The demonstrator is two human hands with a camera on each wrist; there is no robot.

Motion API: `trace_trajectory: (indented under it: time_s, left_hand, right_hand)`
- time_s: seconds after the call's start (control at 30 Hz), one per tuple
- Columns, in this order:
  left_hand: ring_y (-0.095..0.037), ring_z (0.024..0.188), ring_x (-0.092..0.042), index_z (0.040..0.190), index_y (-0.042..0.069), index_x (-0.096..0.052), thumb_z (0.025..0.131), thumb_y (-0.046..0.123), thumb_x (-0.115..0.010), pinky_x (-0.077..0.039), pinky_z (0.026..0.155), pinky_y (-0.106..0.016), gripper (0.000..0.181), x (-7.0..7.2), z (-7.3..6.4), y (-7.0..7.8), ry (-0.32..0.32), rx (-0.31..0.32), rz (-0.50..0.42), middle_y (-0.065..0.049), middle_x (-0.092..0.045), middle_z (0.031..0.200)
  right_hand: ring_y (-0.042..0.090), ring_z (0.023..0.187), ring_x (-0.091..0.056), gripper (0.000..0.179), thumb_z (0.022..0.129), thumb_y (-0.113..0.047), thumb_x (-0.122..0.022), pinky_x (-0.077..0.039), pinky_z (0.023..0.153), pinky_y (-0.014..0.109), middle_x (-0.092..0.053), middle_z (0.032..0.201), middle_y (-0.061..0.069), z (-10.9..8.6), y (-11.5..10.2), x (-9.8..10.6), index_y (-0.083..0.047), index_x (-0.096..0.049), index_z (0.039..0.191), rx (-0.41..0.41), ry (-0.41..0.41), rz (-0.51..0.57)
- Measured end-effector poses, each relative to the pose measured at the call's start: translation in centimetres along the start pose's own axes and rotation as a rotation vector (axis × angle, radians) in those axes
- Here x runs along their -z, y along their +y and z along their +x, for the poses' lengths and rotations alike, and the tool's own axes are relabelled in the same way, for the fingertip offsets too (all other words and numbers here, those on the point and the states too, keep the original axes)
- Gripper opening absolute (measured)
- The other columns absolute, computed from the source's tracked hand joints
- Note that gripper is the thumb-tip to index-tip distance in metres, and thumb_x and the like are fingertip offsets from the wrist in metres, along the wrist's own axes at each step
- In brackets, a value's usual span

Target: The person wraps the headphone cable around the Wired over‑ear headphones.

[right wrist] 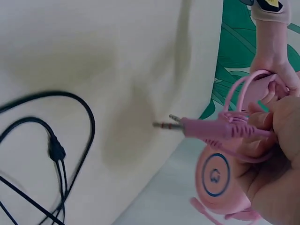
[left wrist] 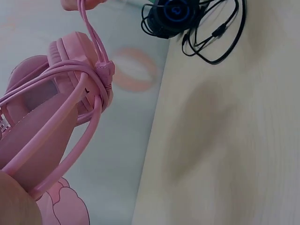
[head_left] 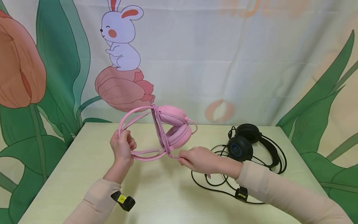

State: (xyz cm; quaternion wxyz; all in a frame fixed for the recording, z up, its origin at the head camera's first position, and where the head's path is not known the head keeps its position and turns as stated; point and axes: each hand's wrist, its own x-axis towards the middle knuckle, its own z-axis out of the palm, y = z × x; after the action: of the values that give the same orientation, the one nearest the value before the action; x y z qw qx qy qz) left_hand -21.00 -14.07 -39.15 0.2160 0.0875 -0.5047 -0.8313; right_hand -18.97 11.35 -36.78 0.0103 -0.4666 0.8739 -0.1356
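A pair of pink headphones [head_left: 171, 114] hangs in the air above the table, ear cups to the right. My left hand [head_left: 122, 146] grips its headband. Several turns of pink cable [head_left: 159, 128] wrap across the headphones near the ear cups. My right hand [head_left: 199, 160] holds the cable's end, which runs taut from the lower side of the headphones. In the right wrist view, pink audio plugs [right wrist: 204, 127] with metal tips stick out from that hand. The left wrist view shows a small cable splitter [left wrist: 105, 71] against an ear cup.
Black headphones [head_left: 240, 148] lie at the right of the pale table [head_left: 156, 199]. Their loose black cable [head_left: 212, 189] spreads in loops below my right forearm. A printed cloth [head_left: 181, 62] with a rabbit and tulips hangs behind the table.
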Motion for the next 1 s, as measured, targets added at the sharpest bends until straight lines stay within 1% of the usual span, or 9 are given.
trace_trajectory:
  time_s: [0.1, 0.17, 0.37, 0.5, 0.6, 0.7, 0.87, 0.93, 1.0]
  left_hand:
    - [-0.008, 0.035, -0.027, 0.069, 0.010, -0.040, 0.084, 0.004, -0.045, -0.022, 0.036, -0.019, 0.017, 0.2, 0.0, -0.2, 0.001, 0.015, 0.025, 0.003, -0.033, 0.044]
    - [-0.008, 0.035, -0.027, 0.070, 0.010, -0.040, 0.084, 0.004, -0.046, -0.023, 0.036, -0.019, 0.016, 0.2, -0.1, -0.3, -0.003, 0.021, 0.049, 0.003, -0.034, 0.044]
    - [-0.008, 0.037, -0.029, 0.071, 0.009, -0.038, 0.084, 0.006, -0.046, -0.024, 0.037, -0.018, 0.016, 0.5, -0.3, -0.6, -0.027, 0.067, 0.117, 0.002, -0.035, 0.046]
    - [-0.008, 0.037, -0.029, 0.071, 0.009, -0.038, 0.085, 0.006, -0.046, -0.024, 0.037, -0.018, 0.016, 0.5, -0.6, -0.7, -0.058, 0.095, 0.130, 0.003, -0.034, 0.046]
    - [-0.007, 0.037, -0.029, 0.071, 0.009, -0.038, 0.086, 0.005, -0.046, -0.023, 0.037, -0.018, 0.017, 0.5, -0.8, -0.7, -0.088, 0.111, 0.125, 0.003, -0.034, 0.045]
    - [-0.007, 0.037, -0.027, 0.070, 0.009, -0.037, 0.085, 0.004, -0.045, -0.022, 0.038, -0.018, 0.017, 0.6, -0.9, -0.8, -0.125, 0.127, 0.103, 0.004, -0.034, 0.046]
    - [-0.006, 0.038, -0.026, 0.069, 0.010, -0.036, 0.084, 0.004, -0.044, -0.020, 0.039, -0.018, 0.017, 0.6, -1.2, -0.9, -0.193, 0.168, 0.087, 0.005, -0.032, 0.046]
    - [-0.006, 0.038, -0.026, 0.070, 0.010, -0.036, 0.084, 0.005, -0.044, -0.020, 0.039, -0.019, 0.017, 0.6, -1.4, -0.9, -0.216, 0.185, 0.091, 0.005, -0.031, 0.046]
    - [-0.007, 0.038, -0.026, 0.070, 0.010, -0.035, 0.084, 0.006, -0.044, -0.020, 0.040, -0.020, 0.018, 0.6, -1.7, -1.0, -0.237, 0.196, 0.100, 0.005, -0.031, 0.047]
  right_hand:
    - [0.000, 0.049, -0.034, 0.016, 0.094, -0.022, -0.050, -0.029, 0.045, 0.015, -0.040, 0.057, -0.012, 0.1, -0.1, 0.7, -0.016, -0.055, 0.080, 0.061, 0.033, -0.088]
    - [0.001, 0.052, -0.036, 0.013, 0.092, -0.022, -0.053, -0.029, 0.046, 0.015, -0.043, 0.060, -0.011, 0.1, -0.3, 1.1, -0.016, -0.056, 0.080, 0.105, 0.066, -0.163]
    - [0.007, 0.062, -0.050, 0.008, 0.088, -0.021, -0.060, -0.042, 0.052, 0.018, -0.058, 0.070, -0.008, 0.5, -0.5, 2.0, -0.017, -0.060, 0.081, 0.259, 0.159, -0.380]
    - [0.009, 0.070, -0.054, 0.003, 0.086, -0.020, -0.063, -0.046, 0.062, 0.019, -0.065, 0.080, -0.009, 0.7, -0.6, 2.6, -0.018, -0.065, 0.086, 0.359, 0.186, -0.445]
    - [0.010, 0.070, -0.051, 0.003, 0.083, -0.020, -0.066, -0.044, 0.063, 0.019, -0.064, 0.077, -0.009, 1.0, -0.5, 3.0, -0.018, -0.065, 0.085, 0.424, 0.221, -0.490]
    - [0.012, 0.071, -0.050, 0.010, 0.080, -0.024, -0.068, -0.042, 0.064, 0.020, -0.062, 0.077, -0.008, 1.2, -0.1, 3.3, -0.017, -0.062, 0.083, 0.484, 0.266, -0.538]
    - [0.015, 0.085, -0.054, 0.008, 0.081, -0.016, -0.065, -0.044, 0.079, 0.025, -0.063, 0.087, -0.006, 1.7, 0.6, 3.8, -0.015, -0.061, 0.089, 0.535, 0.279, -0.628]
    - [0.015, 0.087, -0.053, 0.010, 0.082, -0.011, -0.063, -0.044, 0.081, 0.026, -0.061, 0.087, -0.005, 1.8, 0.7, 3.9, -0.015, -0.061, 0.091, 0.540, 0.260, -0.660]
    - [0.014, 0.083, -0.051, 0.013, 0.081, -0.009, -0.063, -0.043, 0.078, 0.025, -0.057, 0.085, -0.004, 1.9, 0.9, 4.1, -0.016, -0.061, 0.092, 0.541, 0.241, -0.693]
